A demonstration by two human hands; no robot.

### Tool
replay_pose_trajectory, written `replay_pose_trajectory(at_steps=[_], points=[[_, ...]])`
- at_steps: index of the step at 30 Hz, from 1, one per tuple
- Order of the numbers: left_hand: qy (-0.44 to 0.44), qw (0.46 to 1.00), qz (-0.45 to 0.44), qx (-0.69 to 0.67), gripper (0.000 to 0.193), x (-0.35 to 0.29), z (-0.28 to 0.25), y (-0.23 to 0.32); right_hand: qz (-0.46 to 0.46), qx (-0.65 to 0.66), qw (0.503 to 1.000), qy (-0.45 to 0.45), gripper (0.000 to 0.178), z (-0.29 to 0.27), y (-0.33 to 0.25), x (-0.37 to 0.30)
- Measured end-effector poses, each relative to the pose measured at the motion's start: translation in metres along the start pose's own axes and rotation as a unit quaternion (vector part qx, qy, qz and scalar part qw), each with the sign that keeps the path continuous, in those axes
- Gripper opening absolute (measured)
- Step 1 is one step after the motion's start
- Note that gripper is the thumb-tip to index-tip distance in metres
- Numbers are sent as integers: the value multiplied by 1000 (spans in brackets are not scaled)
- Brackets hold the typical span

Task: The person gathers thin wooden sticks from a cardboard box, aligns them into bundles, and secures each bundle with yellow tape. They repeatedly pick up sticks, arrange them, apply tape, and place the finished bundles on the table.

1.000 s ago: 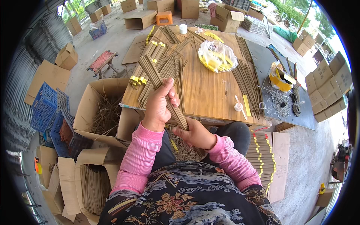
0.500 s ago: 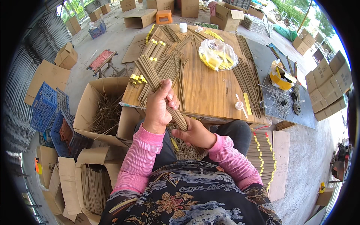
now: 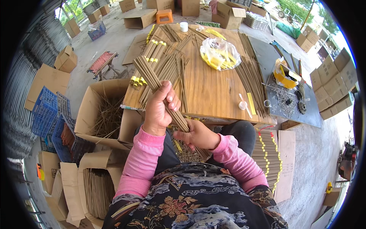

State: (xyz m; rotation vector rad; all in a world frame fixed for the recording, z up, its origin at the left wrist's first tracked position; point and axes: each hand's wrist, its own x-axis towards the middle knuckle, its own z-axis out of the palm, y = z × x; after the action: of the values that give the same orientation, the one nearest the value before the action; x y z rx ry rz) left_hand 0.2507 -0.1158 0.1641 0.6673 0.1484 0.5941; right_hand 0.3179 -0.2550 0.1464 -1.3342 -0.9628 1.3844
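Note:
A slanting bundle of thin brown incense sticks point(image 3: 146, 73) is held over my lap, at the table's near edge. My left hand point(image 3: 159, 111) wraps around its middle, thumb on top. Lower down, my right hand point(image 3: 201, 136) is closed about the bottom end, and its fingers hide the tips there. Beyond the bundle, loose incense sticks point(image 3: 169, 72) lie fanned out on the wooden table point(image 3: 215, 101). Finished-looking bundles with yellow bands point(image 3: 152, 60) are stacked at the table's left. A yellow paper strip point(image 3: 251, 104) lies at the near right, beside a small round container point(image 3: 242, 105) with a white stick.
A clear plastic bag of yellow strips point(image 3: 220, 57) sits mid-table. On the left stand a carton of broken sticks point(image 3: 85, 114) and blue crates point(image 3: 45, 107). A dark board point(image 3: 310, 114) bears a yellow box point(image 3: 286, 81). Banded bundles point(image 3: 263, 152) lie at the lower right.
The top of the bundle has shifted slightly left and the bundle leans a little more. Both hands keep their hold. The whole view has moved slightly.

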Motion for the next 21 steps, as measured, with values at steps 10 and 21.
replay_pose_trajectory(at_steps=[10,21], points=[[74,997,2,6,18,12,-20,-2,20,8,1000,20,23,0,7,20],[146,988,38,26,23,42,-57,25,-36,-3,999,-2,30,-12,27,53]])
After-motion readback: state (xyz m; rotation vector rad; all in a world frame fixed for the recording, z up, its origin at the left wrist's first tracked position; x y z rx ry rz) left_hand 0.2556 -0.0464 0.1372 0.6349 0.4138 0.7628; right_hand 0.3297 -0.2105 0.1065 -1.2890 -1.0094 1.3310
